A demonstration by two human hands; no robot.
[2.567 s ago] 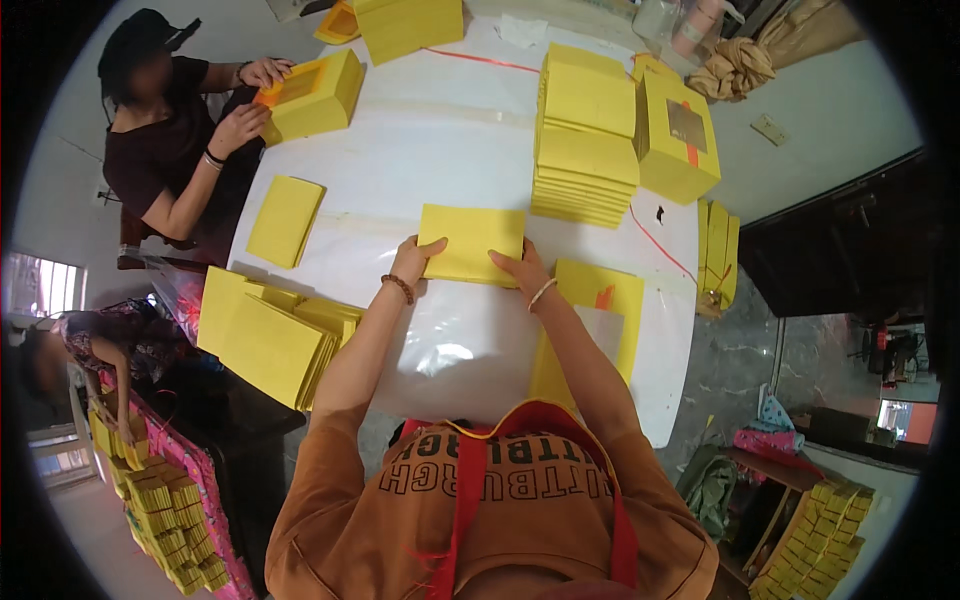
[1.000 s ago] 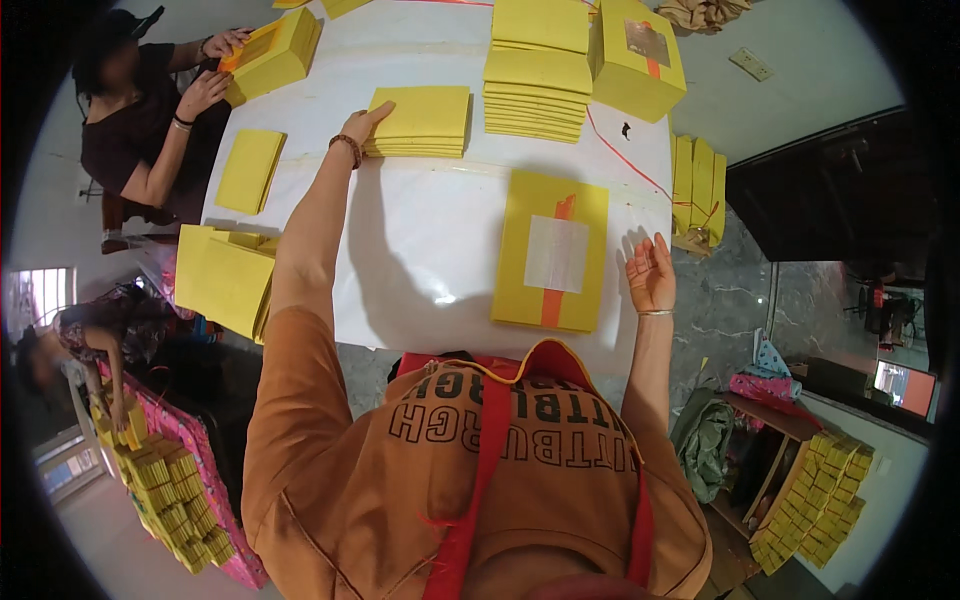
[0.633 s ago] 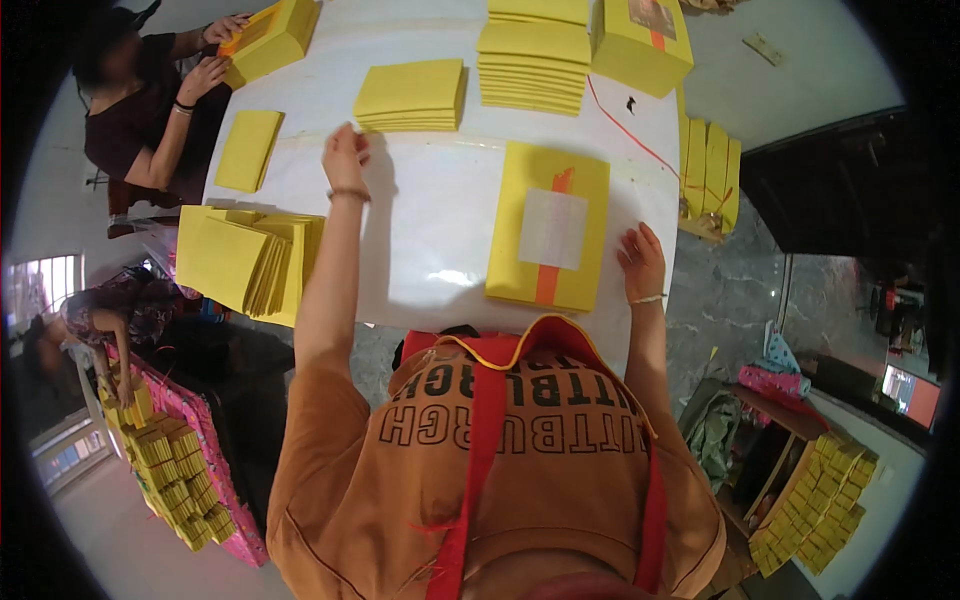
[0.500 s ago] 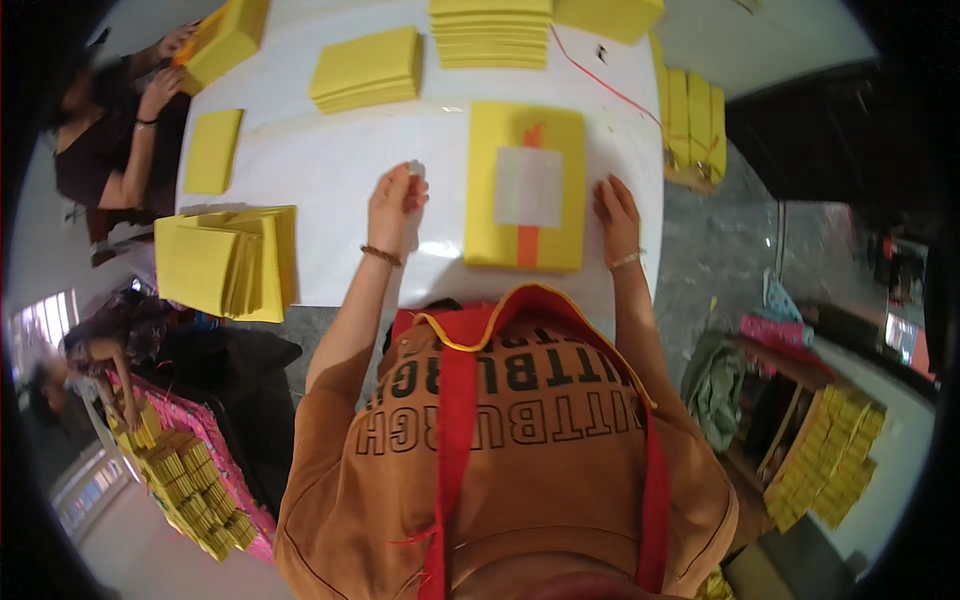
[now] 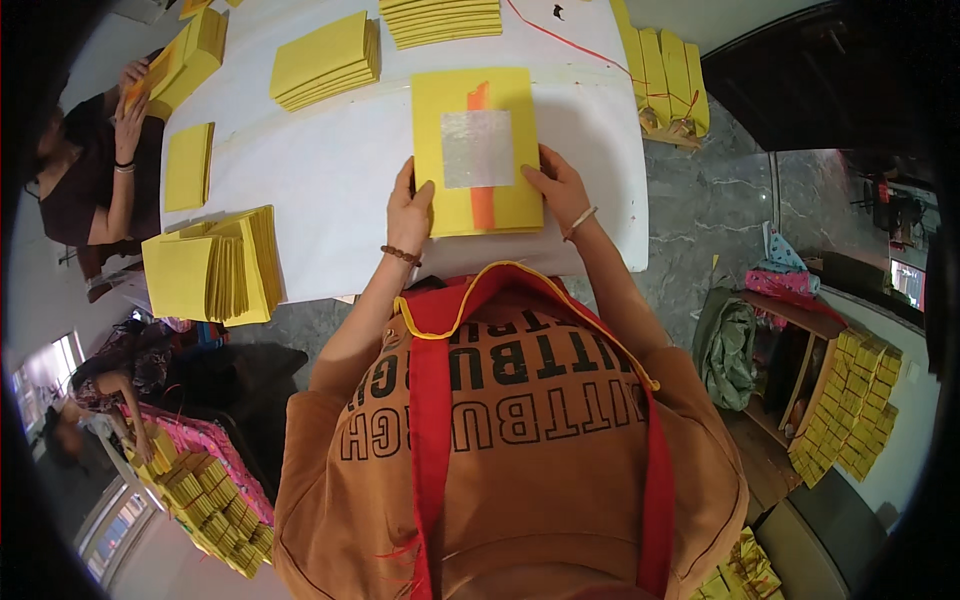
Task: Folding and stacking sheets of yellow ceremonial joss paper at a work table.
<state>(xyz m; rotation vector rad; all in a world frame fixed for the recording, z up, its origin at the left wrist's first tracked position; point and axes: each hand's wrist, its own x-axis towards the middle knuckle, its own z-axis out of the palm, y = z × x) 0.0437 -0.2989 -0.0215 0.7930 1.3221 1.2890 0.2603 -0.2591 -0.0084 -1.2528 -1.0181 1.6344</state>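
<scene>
Between my two hands is a thick yellow paper stack [image 5: 522,150]. It has an orange strip [image 5: 482,208] down its middle and a shiny silvery square [image 5: 476,148] lying over the strip. My left hand [image 5: 408,208] grips the stack's lower left edge, its thumb on the near side and its fingertips partly hidden. At the right edge my right hand [image 5: 562,192] grips too, its thumb lying on the top face. A broad shadow falls on the white table [image 5: 340,190] to the right of the stack, and its underside is hidden.
Further yellow stacks [image 5: 325,62] lie at the back. A fanned yellow bundle [image 5: 212,268] sits at the left edge, near a thin yellow pile [image 5: 189,165]. A co-worker's hands [image 5: 130,125] hold a yellow and orange piece. Yellow bundles [image 5: 668,85] stand beyond the table's right side.
Both hands have moved in from either side and taken hold of the yellow stack. A small pale thing at my left fingertips no longer shows. The whole view has shifted somewhat.
</scene>
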